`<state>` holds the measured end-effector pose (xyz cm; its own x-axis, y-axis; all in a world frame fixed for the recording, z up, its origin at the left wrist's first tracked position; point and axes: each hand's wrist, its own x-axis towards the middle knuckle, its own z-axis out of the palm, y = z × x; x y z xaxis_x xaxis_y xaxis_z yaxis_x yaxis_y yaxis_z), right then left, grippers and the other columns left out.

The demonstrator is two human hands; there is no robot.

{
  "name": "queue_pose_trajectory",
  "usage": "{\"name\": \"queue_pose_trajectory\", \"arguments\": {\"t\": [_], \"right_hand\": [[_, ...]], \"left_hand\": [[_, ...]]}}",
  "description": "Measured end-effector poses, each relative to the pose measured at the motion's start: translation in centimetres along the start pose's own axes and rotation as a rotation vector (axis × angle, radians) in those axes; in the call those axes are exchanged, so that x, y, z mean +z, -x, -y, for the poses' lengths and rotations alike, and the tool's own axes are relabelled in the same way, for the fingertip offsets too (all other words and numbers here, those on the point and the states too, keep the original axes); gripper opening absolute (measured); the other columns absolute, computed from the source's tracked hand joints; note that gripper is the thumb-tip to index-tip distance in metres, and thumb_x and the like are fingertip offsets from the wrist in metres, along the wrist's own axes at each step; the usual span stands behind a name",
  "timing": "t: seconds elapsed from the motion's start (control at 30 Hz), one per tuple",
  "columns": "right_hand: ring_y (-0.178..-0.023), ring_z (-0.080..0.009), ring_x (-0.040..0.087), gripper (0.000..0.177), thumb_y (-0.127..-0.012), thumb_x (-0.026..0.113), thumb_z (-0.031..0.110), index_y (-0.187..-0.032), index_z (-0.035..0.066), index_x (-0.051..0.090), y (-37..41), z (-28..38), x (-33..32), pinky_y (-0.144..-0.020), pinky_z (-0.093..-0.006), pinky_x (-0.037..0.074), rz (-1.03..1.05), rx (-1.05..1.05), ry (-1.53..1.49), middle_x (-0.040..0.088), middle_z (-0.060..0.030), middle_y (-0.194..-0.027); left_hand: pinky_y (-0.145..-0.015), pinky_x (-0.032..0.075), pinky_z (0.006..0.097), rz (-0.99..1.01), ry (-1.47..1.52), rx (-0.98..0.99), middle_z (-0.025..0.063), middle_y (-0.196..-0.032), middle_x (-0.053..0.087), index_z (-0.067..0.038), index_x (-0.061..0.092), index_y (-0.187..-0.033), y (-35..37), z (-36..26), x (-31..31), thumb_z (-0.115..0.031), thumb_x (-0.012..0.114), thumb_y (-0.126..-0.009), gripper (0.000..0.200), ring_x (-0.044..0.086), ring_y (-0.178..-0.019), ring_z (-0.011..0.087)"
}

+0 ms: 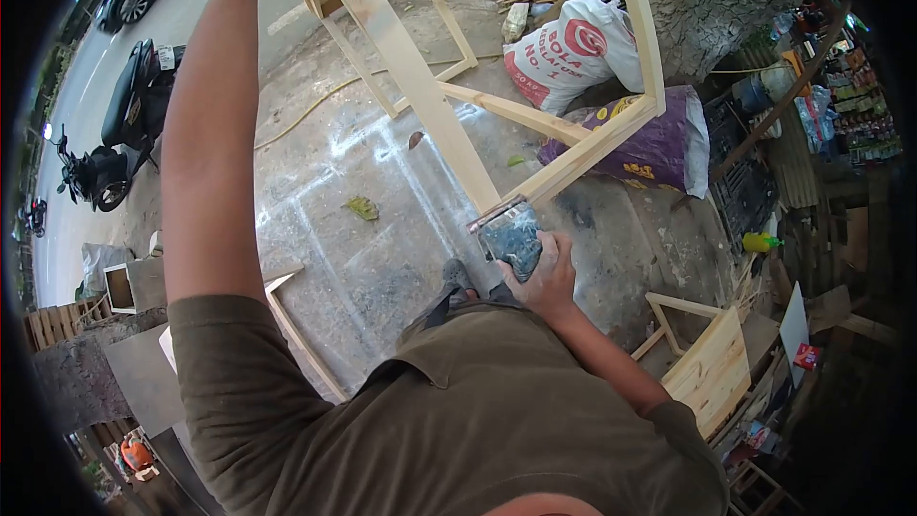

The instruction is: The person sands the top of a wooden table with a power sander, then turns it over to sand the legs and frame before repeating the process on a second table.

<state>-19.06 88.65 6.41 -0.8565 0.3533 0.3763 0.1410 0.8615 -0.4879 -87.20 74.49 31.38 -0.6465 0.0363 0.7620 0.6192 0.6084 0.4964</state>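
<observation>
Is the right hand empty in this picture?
No, the right hand grips a dark flat block held against the corner of the wooden frame.

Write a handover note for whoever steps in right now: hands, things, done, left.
Right hand: gripping a dark block, held against the lower corner joint of the bare wooden frame.
Left hand: out of view; the left arm reaches up towards the frame's top.
Nearby: white sack and purple sack on the concrete beyond the frame; wooden panel at the right.
Done: frame stands assembled.
Left: cannot tell how much of the wood has been worked.
</observation>
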Motion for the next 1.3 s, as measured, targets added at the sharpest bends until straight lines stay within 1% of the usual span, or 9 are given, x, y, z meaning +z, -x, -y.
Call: {"name": "queue_pose_trajectory", "arguments": {"t": [0.47, 0.53, 0.63, 0.73, 0.8, 0.93, 1.03, 1.13, 1.3], "right_hand": [[-0.101, -0.0401, 0.064, 0.073, -0.082, 0.088, 0.038, -0.131, 0.001, 0.048, -30.4, 14.7, -3.1, -0.076, -0.0488, 0.061, -0.228, -0.305, -0.026, 0.053, -0.0239, -0.115], [-0.107, -0.0484, 0.067, 0.073, -0.089, 0.078, 0.037, -0.143, 0.0, 0.049, -34.9, 16.6, -3.2, -0.089, -0.0535, 0.059, -0.304, -0.304, -0.042, 0.055, -0.0305, -0.121], [-0.129, -0.0443, 0.058, 0.078, -0.085, 0.083, 0.036, -0.145, 0.001, 0.048, -35.9, 17.3, -5.4, -0.105, -0.0533, 0.052, -0.067, -0.212, 0.003, 0.051, -0.0314, -0.132], [-0.1, -0.0417, 0.064, 0.074, -0.083, 0.087, 0.039, -0.132, 0.001, 0.048, -29.6, 12.4, -3.2, -0.075, -0.0493, 0.062, -0.119, -0.323, 0.078, 0.052, -0.0252, -0.117], [-0.101, -0.0429, 0.063, 0.073, -0.083, 0.088, 0.039, -0.131, 0.001, 0.049, -22.7, 9.5, -3.2, -0.075, -0.0485, 0.062, -0.047, -0.229, 0.028, 0.052, -0.0244, -0.117], [-0.103, -0.0418, 0.06, 0.077, -0.082, 0.088, 0.038, -0.138, 0.005, 0.047, -6.9, 3.1, -2.2, -0.079, -0.0493, 0.059, 0.02, -0.066, 0.002, 0.049, -0.0216, -0.116], [-0.108, -0.0427, 0.06, 0.079, -0.081, 0.089, 0.039, -0.139, 0.005, 0.047, 1.0, -1.1, -1.2, -0.084, -0.0488, 0.057, 0.015, 0.064, 0.016, 0.05, -0.022, -0.12], [-0.111, -0.0446, 0.06, 0.082, -0.079, 0.09, 0.038, -0.14, 0.006, 0.045, -0.1, -4.9, -2.3, -0.087, -0.0515, 0.057, -0.081, 0.258, 0.001, 0.051, -0.023, -0.122], [-0.111, -0.0476, 0.062, 0.088, -0.079, 0.09, 0.043, -0.143, 0.004, 0.044, -9.1, -16.3, -5.5, -0.092, -0.0528, 0.055, -0.224, 0.554, 0.051, 0.054, -0.0255, -0.127]], "left_hand": [[-0.103, 0.053, 0.041, 0.271, 0.218, -0.08, 0.021, -0.122, 0.067, 0.004, 0.046, -0.137, 8.5, -10.5, -8.4, -0.032, 0.09, -0.084, 0.078, 0.066, -0.116, 0.0304], [-0.103, 0.053, 0.0397, 0.31, 0.158, -0.193, 0.0221, -0.129, 0.066, 0.002, 0.045, -0.14, 8.1, -11.5, -8.3, -0.033, 0.088, -0.087, 0.077, 0.066, -0.12, 0.028], [-0.124, 0.037, 0.05, 0.358, 0.03, -0.141, 0.0471, -0.156, 0.032, 0.014, 0.01, -0.161, 6.9, -9.1, -6.5, -0.037, 0.069, -0.103, 0.097, 0.041, -0.146, 0.0512], [-0.124, 0.037, 0.0489, 0.319, 0.064, -0.134, 0.0486, -0.155, 0.031, 0.017, 0.005, -0.159, 5.1, -7.5, -5.2, -0.035, 0.075, -0.1, 0.106, 0.041, -0.146, 0.0517], [-0.123, 0.037, 0.0478, 0.319, 0.073, -0.162, 0.0472, -0.156, 0.032, 0.016, 0.004, -0.16, 4.6, -7.1, -4.9, -0.037, 0.073, -0.101, 0.105, 0.041, -0.146, 0.052], [-0.117, 0.042, 0.0407, 0.139, -0.1, -0.049, 0.031, -0.139, 0.064, 0.013, 0.059, -0.138, -0.9, 1.8, -0.4, -0.068, 0.072, -0.09, 0.094, 0.06, -0.135, 0.0381], [-0.115, 0.045, 0.0421, -0.072, -0.141, -0.206, 0.0322, -0.142, 0.061, 0.016, 0.049, -0.141, -0.1, -0.4, 1.0, -0.066, 0.075, -0.087, 0.102, 0.059, -0.135, 0.043], [-0.121, 0.041, 0.0415, -0.045, -0.153, -0.282, 0.0334, -0.153, 0.049, 0.023, 0.031, -0.146, -0.1, -0.3, 1.3, -0.067, 0.083, -0.079, 0.124, 0.053, -0.143, 0.0429], [-0.12, 0.04, 0.0421, -0.058, -0.198, -0.248, 0.034, -0.15, 0.053, 0.019, 0.035, -0.147, 1.1, -1.9, 1.0, -0.064, 0.08, -0.084, 0.114, 0.055, -0.141, 0.0425]]}}
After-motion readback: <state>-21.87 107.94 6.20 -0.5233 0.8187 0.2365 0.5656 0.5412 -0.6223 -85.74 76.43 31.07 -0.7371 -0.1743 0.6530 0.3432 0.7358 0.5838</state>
